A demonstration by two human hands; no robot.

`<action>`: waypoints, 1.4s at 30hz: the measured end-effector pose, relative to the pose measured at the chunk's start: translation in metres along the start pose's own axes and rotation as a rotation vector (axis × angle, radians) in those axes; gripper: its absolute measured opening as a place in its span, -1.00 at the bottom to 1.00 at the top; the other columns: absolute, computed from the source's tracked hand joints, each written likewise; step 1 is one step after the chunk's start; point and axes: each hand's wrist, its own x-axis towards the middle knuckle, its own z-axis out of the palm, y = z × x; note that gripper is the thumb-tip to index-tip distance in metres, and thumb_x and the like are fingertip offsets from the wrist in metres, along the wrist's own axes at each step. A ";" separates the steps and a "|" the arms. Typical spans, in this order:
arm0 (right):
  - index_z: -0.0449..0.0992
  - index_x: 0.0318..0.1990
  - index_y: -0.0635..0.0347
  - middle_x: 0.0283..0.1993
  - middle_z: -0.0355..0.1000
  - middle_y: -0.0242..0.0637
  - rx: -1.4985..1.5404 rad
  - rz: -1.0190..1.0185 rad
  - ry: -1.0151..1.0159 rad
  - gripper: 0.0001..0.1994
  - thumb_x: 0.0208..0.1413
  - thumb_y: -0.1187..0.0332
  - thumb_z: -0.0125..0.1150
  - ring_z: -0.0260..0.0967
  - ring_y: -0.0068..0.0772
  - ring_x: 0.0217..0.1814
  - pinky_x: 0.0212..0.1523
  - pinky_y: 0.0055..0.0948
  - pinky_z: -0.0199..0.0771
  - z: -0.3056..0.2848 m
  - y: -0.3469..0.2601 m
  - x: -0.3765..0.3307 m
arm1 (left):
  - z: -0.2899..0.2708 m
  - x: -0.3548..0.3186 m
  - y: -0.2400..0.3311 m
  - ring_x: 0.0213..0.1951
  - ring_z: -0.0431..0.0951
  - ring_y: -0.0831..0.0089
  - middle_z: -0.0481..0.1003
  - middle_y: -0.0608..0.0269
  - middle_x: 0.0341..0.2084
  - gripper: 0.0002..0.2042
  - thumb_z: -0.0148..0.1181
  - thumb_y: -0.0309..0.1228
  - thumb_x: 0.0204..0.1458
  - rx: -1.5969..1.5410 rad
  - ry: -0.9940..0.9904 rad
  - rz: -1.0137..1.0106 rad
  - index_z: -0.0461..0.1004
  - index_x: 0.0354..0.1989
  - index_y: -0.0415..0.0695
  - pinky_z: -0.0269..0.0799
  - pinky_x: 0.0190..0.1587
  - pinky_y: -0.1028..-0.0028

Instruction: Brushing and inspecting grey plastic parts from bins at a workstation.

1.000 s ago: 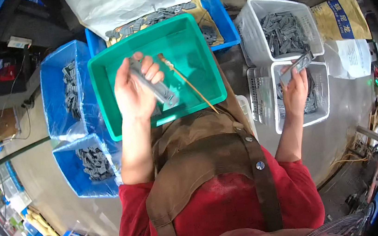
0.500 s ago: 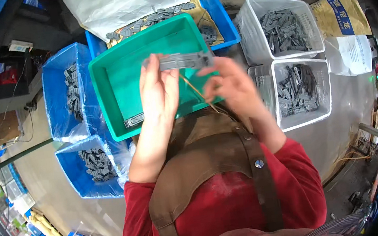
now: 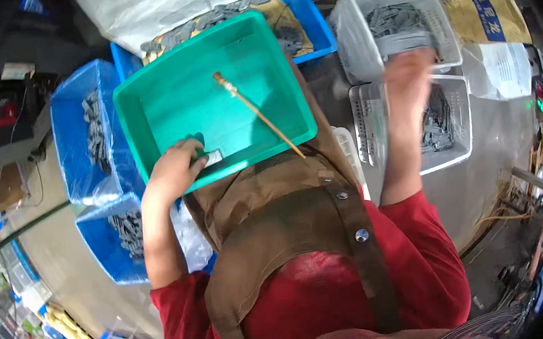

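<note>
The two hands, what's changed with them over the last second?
Half a second ago both hands held a grey strip together over the green tray. Now the left hand has dropped to the tray's near rim, and the right hand has swung out, blurred, over the white baskets. The thin stick stays in the tray; bins unmoved.

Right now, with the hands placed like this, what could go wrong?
1. The green tray rests on the lap, and only the left hand holds its near rim; it might tip.
2. The thin wooden stick sticks out over the tray's near edge, so it could slide out.
3. The right hand is blurred over the white baskets; it may knock grey parts out.
</note>
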 end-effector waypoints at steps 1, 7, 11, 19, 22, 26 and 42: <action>0.41 -0.26 0.18 -0.40 0.36 -0.37 0.307 0.098 -0.134 -0.63 0.20 0.04 -0.12 0.22 -0.47 -0.41 -0.36 -0.44 0.20 -0.036 -0.008 0.038 | 0.004 0.000 -0.008 -0.22 0.43 0.03 0.44 -0.02 -0.37 -0.81 0.14 -0.38 -0.04 -0.057 -0.039 0.022 0.39 -0.29 -0.20 0.33 -0.22 0.21; 0.37 -0.09 0.28 -0.39 0.28 -0.36 0.316 0.366 -0.544 -0.69 0.19 0.22 -0.10 0.12 -0.55 -0.42 -0.40 -0.58 0.09 -0.034 0.009 0.005 | 0.001 0.001 -0.020 -0.40 0.37 0.00 0.39 0.00 -0.51 -0.85 0.16 -0.41 -0.06 -0.025 -0.103 0.176 0.39 -0.39 -0.21 0.27 -0.34 0.22; 0.30 -0.02 0.24 -0.27 0.31 -0.39 -0.526 0.140 -0.800 -0.72 0.15 0.35 -0.04 0.15 -0.66 -0.36 -0.36 -0.65 0.19 0.052 0.002 -0.078 | -0.026 0.004 0.036 -0.52 0.32 0.50 0.32 0.27 -0.60 -0.86 0.15 -0.40 0.00 -0.457 0.064 0.143 0.38 -0.41 -0.22 0.18 -0.47 0.48; 0.17 0.00 0.26 -0.10 0.32 -0.32 -0.312 0.378 -0.947 -0.63 0.04 0.60 0.11 0.31 -0.53 -0.04 -0.04 -0.50 0.35 0.076 0.032 -0.111 | -0.002 0.033 0.102 -0.35 0.40 0.57 0.44 0.30 -0.42 -0.85 0.03 -0.53 0.09 -1.204 0.134 0.234 0.40 -0.17 -0.27 0.34 -0.25 0.54; 0.22 -0.06 0.26 -0.16 0.35 -0.33 -0.334 0.314 -0.866 -0.68 0.03 0.56 0.12 0.33 -0.55 -0.09 -0.10 -0.56 0.35 0.064 0.027 -0.103 | 0.005 0.040 0.105 -0.30 0.43 0.42 0.44 0.19 -0.37 -0.82 0.03 -0.53 0.07 -0.856 0.295 0.414 0.40 -0.14 -0.25 0.34 -0.25 0.48; 0.29 -0.18 0.18 -0.19 0.39 -0.30 -0.014 0.323 -0.599 -0.78 -0.02 0.55 0.09 0.40 -0.45 -0.17 -0.20 -0.45 0.47 0.042 0.019 -0.083 | 0.004 0.048 0.121 -0.24 0.44 0.22 0.42 0.09 -0.27 -0.79 0.03 -0.52 0.05 -0.689 0.413 0.500 0.39 -0.13 -0.22 0.35 -0.22 0.39; 0.35 -0.09 0.12 -0.18 0.42 -0.01 0.472 0.512 -0.264 -0.80 0.13 0.34 0.06 0.39 -0.16 -0.13 -0.07 -0.38 0.47 -0.015 0.031 -0.046 | 0.034 0.053 0.101 -0.55 0.47 0.05 0.45 -0.01 -0.63 -0.79 0.10 -0.30 0.00 0.067 0.357 -0.012 0.48 -0.47 -0.22 0.37 -0.48 0.23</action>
